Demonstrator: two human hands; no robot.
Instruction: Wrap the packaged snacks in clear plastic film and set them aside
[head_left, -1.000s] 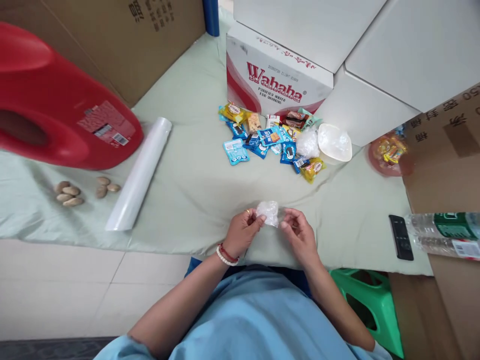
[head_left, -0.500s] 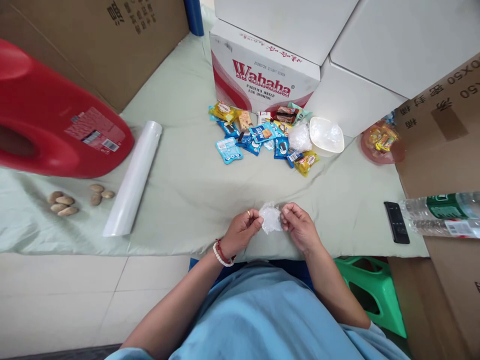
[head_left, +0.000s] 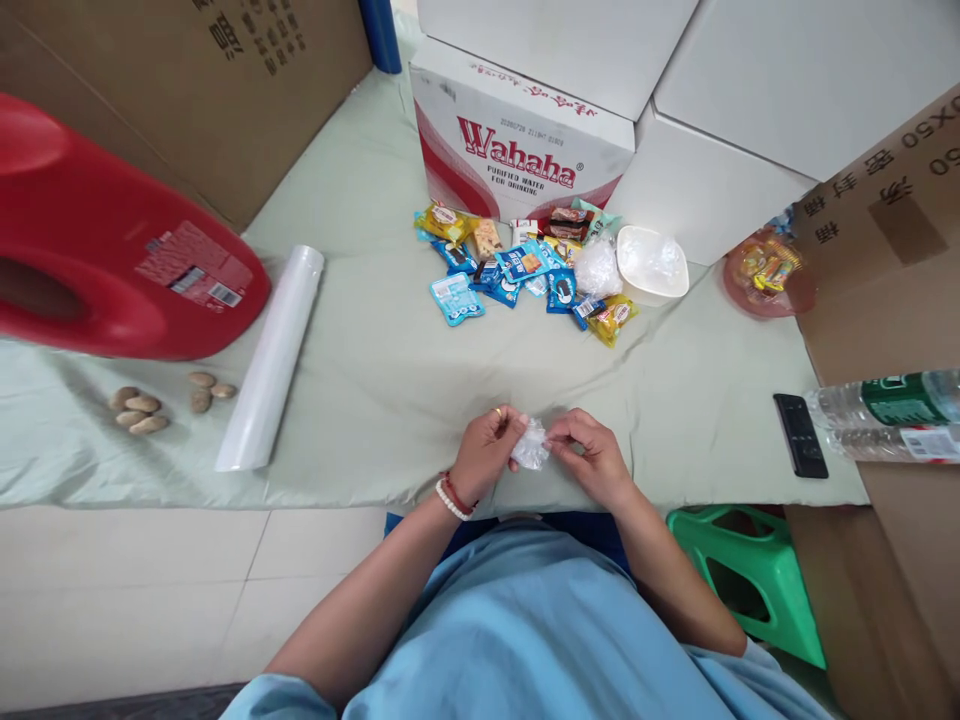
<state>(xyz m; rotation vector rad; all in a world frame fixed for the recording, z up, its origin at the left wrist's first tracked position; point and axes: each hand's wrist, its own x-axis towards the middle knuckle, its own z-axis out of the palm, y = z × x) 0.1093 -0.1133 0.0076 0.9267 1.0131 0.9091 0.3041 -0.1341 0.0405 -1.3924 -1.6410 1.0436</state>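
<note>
Between my two hands, low over the front of the table, is a small crumpled piece of clear plastic film [head_left: 532,446]. My left hand [head_left: 489,448] grips its left side between thumb and fingers. A pinch of my right hand [head_left: 590,452] is at its right edge. Further back, a white bowl [head_left: 651,297] holds more clear plastic, and a bundle of similar crumpled film [head_left: 598,270] lies against its left side. Several wrapped snacks [head_left: 523,262] are heaped left of that bundle.
To the left stand a red jug [head_left: 142,260], a white roll [head_left: 274,360] and several brown stones [head_left: 140,410]. A Wahaha carton [head_left: 525,150] backs the snacks. On the right are a pink bowl [head_left: 769,290], a black phone-like object [head_left: 800,436] and plastic bottles [head_left: 892,402].
The plastic film has been bunched smaller, having been spread flatter between my hands. My right hand has moved left, closer to my left hand. The view has shifted slightly.
</note>
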